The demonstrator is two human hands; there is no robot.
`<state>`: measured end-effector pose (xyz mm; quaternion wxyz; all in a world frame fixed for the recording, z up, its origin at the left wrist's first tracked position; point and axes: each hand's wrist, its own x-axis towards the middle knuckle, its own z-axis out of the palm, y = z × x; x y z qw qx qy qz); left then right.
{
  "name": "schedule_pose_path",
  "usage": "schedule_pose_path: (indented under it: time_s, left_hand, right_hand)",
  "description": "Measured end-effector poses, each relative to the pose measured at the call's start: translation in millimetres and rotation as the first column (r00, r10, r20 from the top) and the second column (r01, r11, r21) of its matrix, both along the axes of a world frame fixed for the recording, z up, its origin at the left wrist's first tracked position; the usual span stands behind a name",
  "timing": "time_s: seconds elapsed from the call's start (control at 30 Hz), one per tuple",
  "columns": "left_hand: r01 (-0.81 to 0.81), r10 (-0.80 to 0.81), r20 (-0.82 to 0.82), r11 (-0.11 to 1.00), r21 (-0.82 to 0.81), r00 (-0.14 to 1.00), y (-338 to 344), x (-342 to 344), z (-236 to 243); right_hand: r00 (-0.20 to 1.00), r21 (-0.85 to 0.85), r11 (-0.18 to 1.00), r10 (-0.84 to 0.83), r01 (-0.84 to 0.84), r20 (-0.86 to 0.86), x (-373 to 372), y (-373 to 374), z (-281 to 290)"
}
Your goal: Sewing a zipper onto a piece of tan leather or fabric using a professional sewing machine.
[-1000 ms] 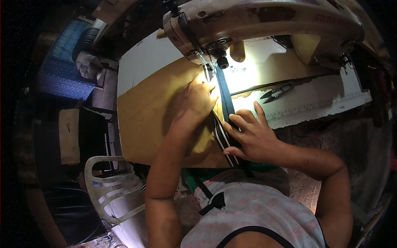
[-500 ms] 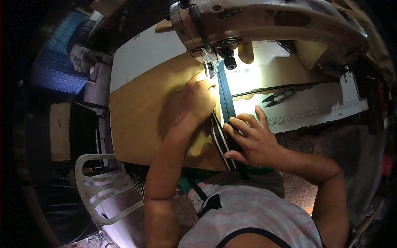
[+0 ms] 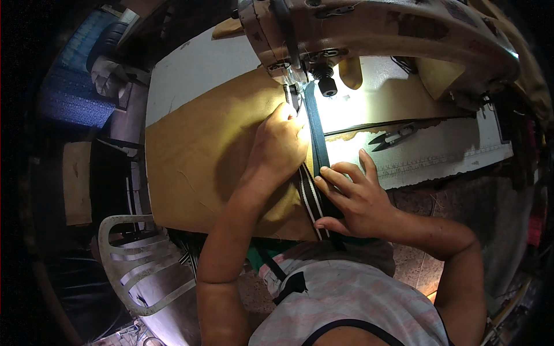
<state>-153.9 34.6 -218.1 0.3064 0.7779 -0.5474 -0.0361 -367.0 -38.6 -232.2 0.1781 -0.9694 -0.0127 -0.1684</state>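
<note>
Fingers (image 3: 340, 176) of both hands stay pressed flat, gripping nothing, on the dark strap (image 3: 316, 135), now nearer the sewing machine (image 3: 369, 29).

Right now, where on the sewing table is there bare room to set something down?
Free: the tan sheet left of the left hand, and the white table strip beyond it. Smaller patch: the white top between the dark strap and the thread snips. Crowded: under the sewing machine head, where the left and right hand guide the strap.

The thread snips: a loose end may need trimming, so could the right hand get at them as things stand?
Probably yes: the thread snips lie uncovered on the sewing table, beyond the right hand, nothing between.
</note>
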Motion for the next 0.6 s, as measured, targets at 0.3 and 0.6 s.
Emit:
schedule_pose_path:
  time_s: [0.3, 0.6]
  left_hand:
    - [-0.031, 0.028, 0.07, 0.999, 0.043, 0.997, 4.4, -11.7, 2.7]
    - [-0.144, 0.105, 0.287, 0.982, 0.119, 0.952, 2.8, -33.7, 3.4]
  right_hand:
    - [1.0, 0.016, 1.0, 0.012, -0.011, -0.018, 0.2, -2.2, 4.3]
    - [0.999, 0.04, 0.999, 0.031, -0.03, -0.01, 1.8, -4.4, 6.1]
